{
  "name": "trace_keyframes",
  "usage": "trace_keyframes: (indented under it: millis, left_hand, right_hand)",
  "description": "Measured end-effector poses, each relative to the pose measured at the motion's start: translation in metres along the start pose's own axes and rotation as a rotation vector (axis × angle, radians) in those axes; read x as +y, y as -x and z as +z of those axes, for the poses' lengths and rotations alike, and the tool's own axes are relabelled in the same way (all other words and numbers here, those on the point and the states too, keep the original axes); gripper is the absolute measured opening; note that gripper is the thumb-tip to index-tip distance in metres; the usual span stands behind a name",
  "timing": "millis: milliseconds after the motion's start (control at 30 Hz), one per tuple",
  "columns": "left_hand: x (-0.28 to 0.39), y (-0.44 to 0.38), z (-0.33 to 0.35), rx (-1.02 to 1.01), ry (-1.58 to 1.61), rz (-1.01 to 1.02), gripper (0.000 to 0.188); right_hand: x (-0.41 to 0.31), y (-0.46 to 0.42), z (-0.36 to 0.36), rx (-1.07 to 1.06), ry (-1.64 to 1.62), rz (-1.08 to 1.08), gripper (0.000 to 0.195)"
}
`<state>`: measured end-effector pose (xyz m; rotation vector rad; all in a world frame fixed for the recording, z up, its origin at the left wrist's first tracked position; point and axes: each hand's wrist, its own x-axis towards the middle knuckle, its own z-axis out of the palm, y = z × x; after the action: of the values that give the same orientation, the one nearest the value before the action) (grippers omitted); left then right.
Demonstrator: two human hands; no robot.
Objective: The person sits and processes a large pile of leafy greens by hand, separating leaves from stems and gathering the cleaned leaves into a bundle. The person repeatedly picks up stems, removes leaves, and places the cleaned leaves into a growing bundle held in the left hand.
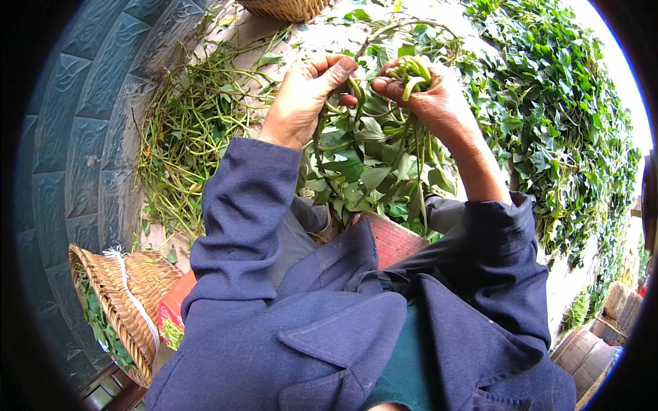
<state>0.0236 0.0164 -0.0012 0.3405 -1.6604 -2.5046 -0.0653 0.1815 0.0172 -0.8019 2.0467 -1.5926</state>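
Note:
My left hand point(308, 97) pinches a leafy vine stem point(360, 97) between thumb and fingers, at the upper middle. To its right, my right hand point(424, 92) is closed around a bundle of cut green leaf stalks point(411, 77), their ends showing above the fist. Broad green leaves point(375, 174) hang from the stalks below and between both hands. A long brownish stem arches above the hands to the right. My lap and a red board point(393, 241) lie beneath the leaves.
Stripped vines point(200, 138) are heaped at the left by a grey tiled wall point(82, 133). Leafy vines point(555, 128) form a large pile at the right. A wicker basket point(128, 287) holding leaves lies lower left; another point(288, 7) is at the top. A wooden tub point(583, 359) stands lower right.

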Motion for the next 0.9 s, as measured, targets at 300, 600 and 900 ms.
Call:
trace_keyframes:
  millis: [300, 600, 900]
  left_hand:
    - [-0.003, -0.002, 0.013, 0.049, -0.046, 0.106, 0.026]
    - [-0.012, 0.002, 0.002, 0.236, -1.265, 0.311, 0.017]
    - [0.029, 0.003, -0.037, 0.182, -0.251, 0.213, 0.018]
  right_hand:
    - [0.006, 0.000, 0.005, -0.015, 0.390, 0.001, 0.023]
    - [0.001, -0.002, -0.028, 0.009, 0.450, -0.012, 0.026]
    - [-0.011, 0.009, -0.067, 0.078, -0.058, 0.040, 0.027]
